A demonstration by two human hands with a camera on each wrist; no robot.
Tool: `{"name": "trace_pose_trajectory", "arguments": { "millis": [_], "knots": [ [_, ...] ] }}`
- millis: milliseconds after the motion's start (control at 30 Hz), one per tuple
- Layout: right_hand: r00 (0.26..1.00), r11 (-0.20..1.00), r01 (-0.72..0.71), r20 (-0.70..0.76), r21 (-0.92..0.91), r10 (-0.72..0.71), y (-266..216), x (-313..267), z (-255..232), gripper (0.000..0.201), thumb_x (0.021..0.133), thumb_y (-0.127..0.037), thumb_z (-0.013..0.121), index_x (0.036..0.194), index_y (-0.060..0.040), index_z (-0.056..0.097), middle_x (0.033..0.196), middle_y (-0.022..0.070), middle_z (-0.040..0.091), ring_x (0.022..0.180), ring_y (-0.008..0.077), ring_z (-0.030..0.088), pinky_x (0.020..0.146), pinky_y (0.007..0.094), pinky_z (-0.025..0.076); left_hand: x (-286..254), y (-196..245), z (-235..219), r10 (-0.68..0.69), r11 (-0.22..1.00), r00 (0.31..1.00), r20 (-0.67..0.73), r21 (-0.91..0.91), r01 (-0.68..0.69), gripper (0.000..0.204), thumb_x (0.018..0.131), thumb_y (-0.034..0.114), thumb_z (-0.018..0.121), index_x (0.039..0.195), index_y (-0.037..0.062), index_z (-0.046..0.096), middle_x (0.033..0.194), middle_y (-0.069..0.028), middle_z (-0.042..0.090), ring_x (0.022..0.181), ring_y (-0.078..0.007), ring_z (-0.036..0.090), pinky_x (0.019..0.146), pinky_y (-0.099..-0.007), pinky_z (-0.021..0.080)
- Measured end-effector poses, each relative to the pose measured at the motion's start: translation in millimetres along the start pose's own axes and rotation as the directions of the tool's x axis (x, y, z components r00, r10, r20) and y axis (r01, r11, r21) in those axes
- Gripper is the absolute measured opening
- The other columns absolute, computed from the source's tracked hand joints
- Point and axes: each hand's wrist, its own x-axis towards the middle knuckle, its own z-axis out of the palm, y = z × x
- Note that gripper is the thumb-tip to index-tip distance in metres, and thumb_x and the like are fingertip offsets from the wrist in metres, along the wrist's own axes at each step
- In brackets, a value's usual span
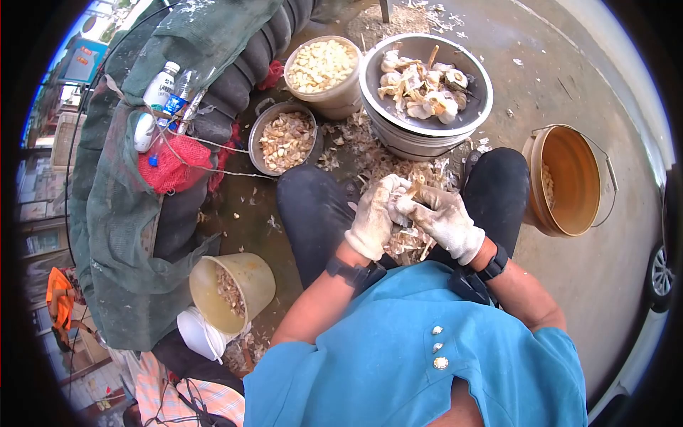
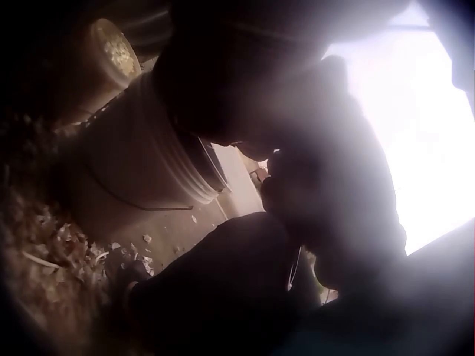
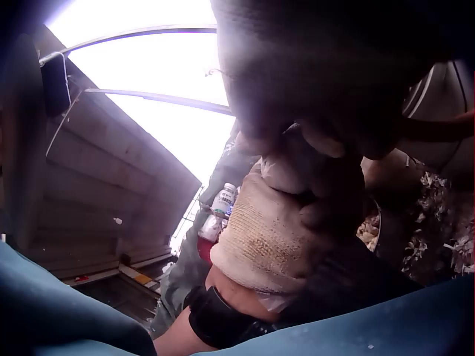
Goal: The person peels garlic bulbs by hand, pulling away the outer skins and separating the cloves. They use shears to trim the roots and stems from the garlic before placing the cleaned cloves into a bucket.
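In the head view, both hands wear off-white knit gloves and meet above the lap. My left hand holds a garlic bulb by its left side, and its dry stalk points up. From the other side my right hand pinches the same bulb with thumb and fingers. Much of the bulb is hidden by the gloves. The right wrist view has the left glove in light, while the right hand is a dark shape above it. Only dark silhouettes of the hands show in the left wrist view.
Ahead, a grey metal basin of garlic bulbs sits on a bucket. Left of it stand a tub of peeled cloves and a pot of unpeeled cloves. A tan bucket is at right, a yellowish bucket at left. Skins litter the ground.
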Motion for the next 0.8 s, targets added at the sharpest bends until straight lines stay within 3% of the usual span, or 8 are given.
{"name": "trace_pose_trajectory", "arguments": {
  "millis": [200,267,400,467,567,667,767,800],
  "knots": [
    [0.998,0.997,-0.064,-0.008,-0.037,0.064,-2,1,-4,0.034,0.09,-0.035,0.068,0.094,-0.0008,0.067,0.08,0.0037,0.066,0.074,0.0082,0.055,0.069,0.0283,0.048,0,-1,-1,0.298,0.862,0.954,0.021,0.423,-0.278,0.034,0.101,0.03,0.041,0.108,0.0034,0.06,0.089,-0.0035,0.063,0.067,-0.0072,0.058,0.056,-0.0197,0.047],
    [0.994,0.993,-0.109,-0.014,-0.053,0.108,-5,3,-6,0.034,0.09,-0.035,0.068,0.091,-0.0005,0.066,0.079,0.0033,0.065,0.073,0.008,0.053,0.069,0.0284,0.047,4,-6,-7,0.037,0.996,0.998,0.042,-0.087,-0.034,0.026,0.098,0.022,0.047,0.108,0.0015,0.06,0.09,-0.0054,0.063,0.072,-0.0104,0.06,0.061,-0.0235,0.051],
    [0.999,0.995,-0.036,0.011,-0.095,0.038,4,4,-4,0.032,0.091,-0.033,0.067,0.091,-0.001,0.065,0.08,0.0056,0.064,0.073,0.0104,0.054,0.069,0.0292,0.047,13,-24,-14,0.038,0.982,0.998,0.049,-0.184,-0.029,0.024,0.096,0.018,0.05,0.109,0.0007,0.06,0.094,-0.0078,0.066,0.078,-0.0146,0.064,0.068,-0.0268,0.053],
    [1.0,0.997,-0.02,0.014,-0.07,0.021,6,3,-4,0.03,0.092,-0.032,0.066,0.093,-0.0018,0.066,0.083,0.0071,0.066,0.074,0.0123,0.056,0.069,0.0304,0.048,9,-19,-6,0.42,0.645,0.906,0.047,0.688,-0.334,0.024,0.097,0.018,0.048,0.109,0.0007,0.059,0.098,-0.0097,0.069,0.084,-0.0185,0.067,0.073,-0.0287,0.054],
    [0.995,0.951,0.092,-0.003,-0.294,-0.097,2,-1,-2,0.025,0.092,-0.029,0.065,0.1,-0.0055,0.069,0.093,0.0103,0.069,0.081,0.0192,0.063,0.074,0.0331,0.049,12,-20,-9,0.538,0.559,0.828,0.159,0.668,-0.491,0.023,0.098,0.015,0.045,0.11,0.0,0.059,0.1,-0.0101,0.07,0.089,-0.0205,0.069,0.076,-0.0287,0.055],
    [0.987,0.98,0.153,0.071,-0.124,-0.145,17,-1,2,0.023,0.092,-0.025,0.064,0.108,-0.0086,0.069,0.099,0.0139,0.069,0.088,0.0245,0.066,0.081,0.0342,0.05,22,-28,-18,0.216,0.969,0.976,0.034,0.114,-0.219,0.021,0.094,0.007,0.05,0.111,-0.0013,0.057,0.101,-0.0107,0.07,0.09,-0.021,0.069,0.077,-0.0289,0.055],
    [0.975,0.954,0.217,0.098,-0.209,-0.2,16,-1,-3,0.024,0.091,-0.027,0.066,0.105,-0.0082,0.069,0.092,0.0141,0.069,0.083,0.0262,0.066,0.077,0.0353,0.051,23,-25,-18,0.061,0.942,0.993,0.103,-0.335,-0.023,0.022,0.094,0.01,0.049,0.112,-0.0008,0.057,0.102,-0.0112,0.07,0.091,-0.0209,0.069,0.079,-0.0286,0.055],
    [0.975,0.954,0.216,0.095,-0.21,-0.199,16,-1,-5,0.024,0.091,-0.027,0.066,0.105,-0.0082,0.069,0.092,0.0141,0.069,0.083,0.0262,0.066,0.077,0.0353,0.051,17,-15,-11,0.171,0.97,0.984,0.047,0.165,-0.176,0.025,0.098,0.016,0.046,0.113,-0.0005,0.056,0.103,-0.0128,0.069,0.094,-0.0223,0.068,0.081,-0.0294,0.055]
  ]
}}
